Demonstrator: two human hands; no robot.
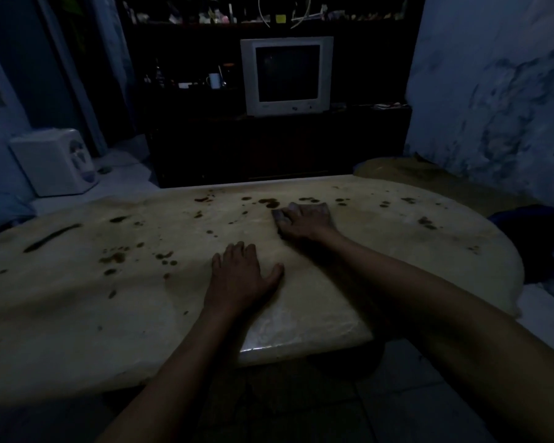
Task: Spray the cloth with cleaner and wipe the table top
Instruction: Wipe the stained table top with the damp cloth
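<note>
A pale stone table top (115,318) fills the lower half of the dim view, speckled with dark brown stains, mostly along its far side. My right hand (306,220) lies flat near the far middle, pressing down on a small grey cloth (277,215); only the cloth's left edge shows past my fingers. Dark stains (269,203) sit just left of that hand. My left hand (240,276) rests palm down on the table, fingers spread, holding nothing. No spray bottle is in view.
Beyond the table stands a dark cabinet with an old grey television (287,76) and a white mug (214,80). A white box-like appliance (53,161) sits on the floor at left. A yellowish cushion (429,177) lies at far right by the stained wall.
</note>
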